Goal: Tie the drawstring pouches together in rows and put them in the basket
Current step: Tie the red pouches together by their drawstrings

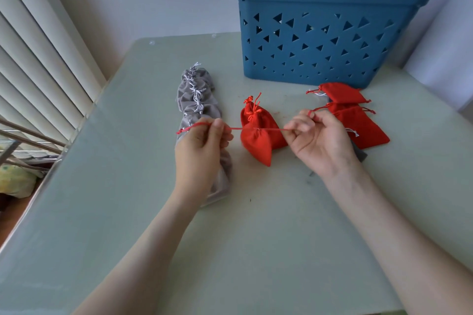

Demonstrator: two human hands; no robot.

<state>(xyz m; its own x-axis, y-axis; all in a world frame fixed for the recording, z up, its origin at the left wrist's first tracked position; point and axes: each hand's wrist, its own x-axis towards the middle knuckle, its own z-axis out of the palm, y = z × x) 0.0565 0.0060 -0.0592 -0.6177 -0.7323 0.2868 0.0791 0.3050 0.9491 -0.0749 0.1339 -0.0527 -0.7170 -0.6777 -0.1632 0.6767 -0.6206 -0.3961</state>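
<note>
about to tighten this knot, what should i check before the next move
1. Pinch of left hand on red cord: ok.
2. Pinch of right hand on its other end: ok.
3. Cord stretched straight across the middle red pouches: ok.
4. Knot tight: cannot tell.
5. More loose red pouches beside the right hand: ok.
6. Gray row in the basket: not ok, it lies on the table.

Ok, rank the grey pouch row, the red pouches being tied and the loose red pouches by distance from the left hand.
1. Grey pouch row, right under the left hand.
2. Red pouches being tied, just to its right.
3. Loose red pouches, beyond the right hand.
</note>
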